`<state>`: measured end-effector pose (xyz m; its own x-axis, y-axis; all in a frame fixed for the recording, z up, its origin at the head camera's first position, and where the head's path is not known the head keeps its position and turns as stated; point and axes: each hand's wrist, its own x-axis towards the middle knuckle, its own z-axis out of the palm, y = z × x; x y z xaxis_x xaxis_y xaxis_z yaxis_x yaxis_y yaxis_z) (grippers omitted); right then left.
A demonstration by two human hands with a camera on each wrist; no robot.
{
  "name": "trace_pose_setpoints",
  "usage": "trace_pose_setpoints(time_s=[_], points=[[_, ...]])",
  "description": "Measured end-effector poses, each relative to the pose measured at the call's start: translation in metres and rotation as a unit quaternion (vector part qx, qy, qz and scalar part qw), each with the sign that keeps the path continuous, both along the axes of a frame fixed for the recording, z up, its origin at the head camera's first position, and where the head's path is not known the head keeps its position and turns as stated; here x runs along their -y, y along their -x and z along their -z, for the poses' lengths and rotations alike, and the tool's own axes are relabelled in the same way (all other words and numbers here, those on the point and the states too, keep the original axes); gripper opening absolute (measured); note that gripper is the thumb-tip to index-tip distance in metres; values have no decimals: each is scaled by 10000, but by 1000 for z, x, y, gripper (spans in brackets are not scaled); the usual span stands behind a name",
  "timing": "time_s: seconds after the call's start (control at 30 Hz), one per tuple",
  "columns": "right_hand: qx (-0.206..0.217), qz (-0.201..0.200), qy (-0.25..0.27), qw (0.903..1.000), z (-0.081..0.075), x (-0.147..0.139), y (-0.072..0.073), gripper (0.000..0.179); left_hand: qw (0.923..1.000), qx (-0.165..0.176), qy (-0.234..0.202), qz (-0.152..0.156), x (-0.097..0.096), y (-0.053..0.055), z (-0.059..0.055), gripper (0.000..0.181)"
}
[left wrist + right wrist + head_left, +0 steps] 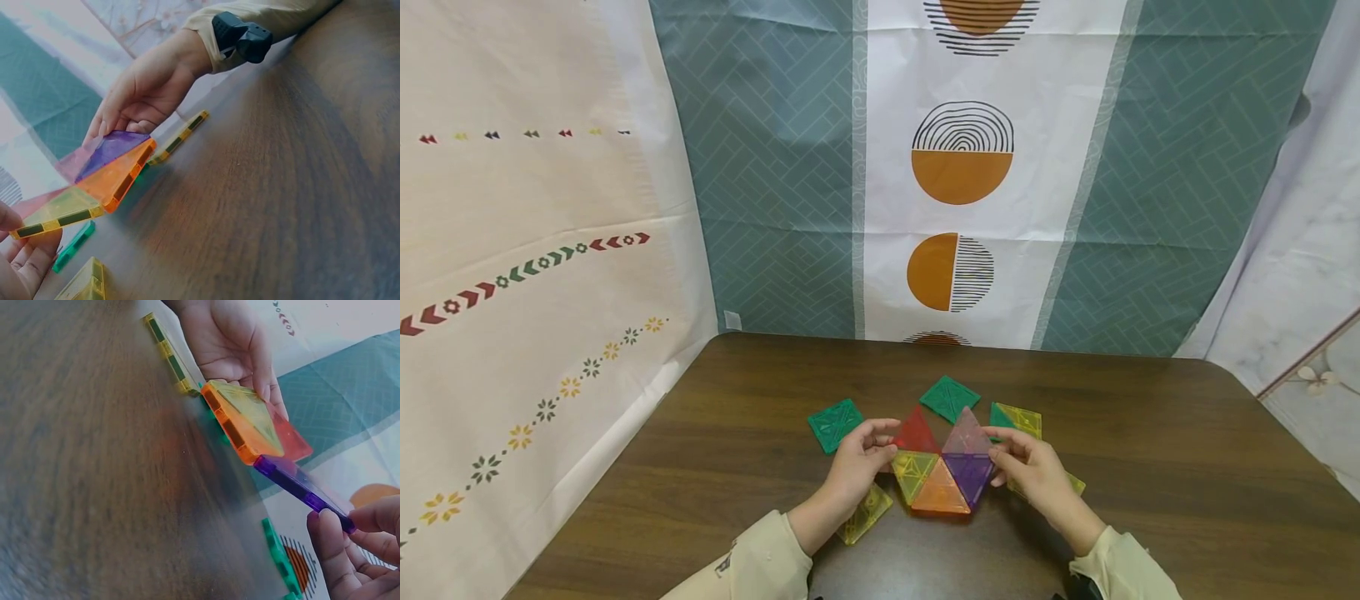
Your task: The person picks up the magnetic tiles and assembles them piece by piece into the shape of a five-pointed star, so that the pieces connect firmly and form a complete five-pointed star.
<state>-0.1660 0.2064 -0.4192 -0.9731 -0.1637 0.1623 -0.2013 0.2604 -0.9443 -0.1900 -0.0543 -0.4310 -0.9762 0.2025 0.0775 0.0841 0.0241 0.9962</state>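
Observation:
Five triangular magnetic tiles are joined edge to edge in a fan, held up over the table: red (916, 433), yellow (914, 473), orange (941, 490), purple (968, 475) and pale pink (967, 435). At the fan's left side, my left hand (853, 458) pinches the yellow tile, thumb above and fingers beneath in the left wrist view. Opposite it, my right hand (1037, 473) pinches the purple tile's outer corner between thumb and fingers. The fan bends at the seam between orange and purple in the right wrist view. An opening shows between the red and pink tiles.
Around the fan on the brown wooden table (715, 467) lie green square tiles (837, 425), (950, 398), a green-and-yellow tile pair (1019, 419) and yellow tiles (867, 513), one partly under the right hand. A patterned curtain (775, 183) hangs behind the table.

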Motion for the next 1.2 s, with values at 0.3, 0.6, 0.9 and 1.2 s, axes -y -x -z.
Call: trace_pose_setpoints(time_s=[0.3,0.6,0.9,1.2], points=[[421,-97,204,9989,-2,0,0,41,9996,168,-187,113,0,2,3,34],[637,-161,430,9969,-1,2,0,41,9997,156,-129,146,0,0,0,35],[678,-104,308,9972,-2,1,1,40,9997,115,-11,230,0,0,-1,37],[763,-170,364,9963,1,1,0,41,9990,161,86,409,0,0,0,37]])
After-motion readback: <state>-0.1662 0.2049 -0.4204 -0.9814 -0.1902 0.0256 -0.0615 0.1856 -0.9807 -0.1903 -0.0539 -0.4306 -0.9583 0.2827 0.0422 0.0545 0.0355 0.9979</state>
